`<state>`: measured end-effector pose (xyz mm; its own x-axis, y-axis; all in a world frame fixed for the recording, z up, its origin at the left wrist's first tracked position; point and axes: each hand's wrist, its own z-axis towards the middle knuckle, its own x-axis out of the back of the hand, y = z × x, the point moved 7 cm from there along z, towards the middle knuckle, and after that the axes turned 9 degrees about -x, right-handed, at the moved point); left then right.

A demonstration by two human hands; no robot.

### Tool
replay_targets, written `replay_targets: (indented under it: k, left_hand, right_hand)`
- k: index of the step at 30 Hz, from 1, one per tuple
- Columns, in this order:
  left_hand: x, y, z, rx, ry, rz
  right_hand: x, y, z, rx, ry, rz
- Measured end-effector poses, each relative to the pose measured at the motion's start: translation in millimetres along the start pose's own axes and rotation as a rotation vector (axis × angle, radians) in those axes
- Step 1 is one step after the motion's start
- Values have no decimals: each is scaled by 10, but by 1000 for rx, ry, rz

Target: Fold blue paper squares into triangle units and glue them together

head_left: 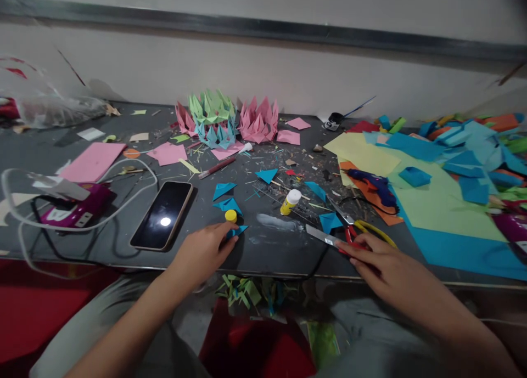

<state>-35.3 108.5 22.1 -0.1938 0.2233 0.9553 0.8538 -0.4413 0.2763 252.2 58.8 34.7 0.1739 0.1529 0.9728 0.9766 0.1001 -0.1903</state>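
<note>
My left hand (205,247) is at the table's front edge, thumb and fingers closed on a small blue folded paper piece (237,231), which they partly hide. A yellow cap (231,216) stands right by its fingertips. My right hand (376,260) grips the red handle of a utility knife (323,236), its blade pointing left over the table. Just beyond that hand lie scissors (373,229) with red and yellow handles. Between my hands stands a yellow glue stick (290,202) with a white top, beside a whitish smear on the tabletop. More blue folded triangles (267,175) lie around it.
A phone (162,216) lies left of my left hand, near a purple power strip (80,205) with looped cables. Folded paper rings in green (212,106) and pink (259,120) stand at the back. Coloured paper sheets (436,197) and a hot glue gun (370,185) lie right.
</note>
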Motion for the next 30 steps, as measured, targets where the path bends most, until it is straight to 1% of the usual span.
replay_targets:
  k: [11, 15, 21, 25, 30]
  left_hand:
    - [-7, 18, -9, -24, -1, 2]
    - [9, 29, -18, -27, 9, 4]
    - [-15, 13, -8, -34, 15, 5]
    - [-12, 18, -19, -36, 20, -5]
    - [-1, 41, -34, -48, 34, -31]
  right_hand:
    - [-48, -66, 36, 44, 37, -28]
    - [-58, -133, 53, 48, 20, -52]
    - [-36, -279, 123, 48, -42, -47]
    - [-3, -392, 211, 65, -18, -52]
    - [45, -629, 342, 98, 6, -84]
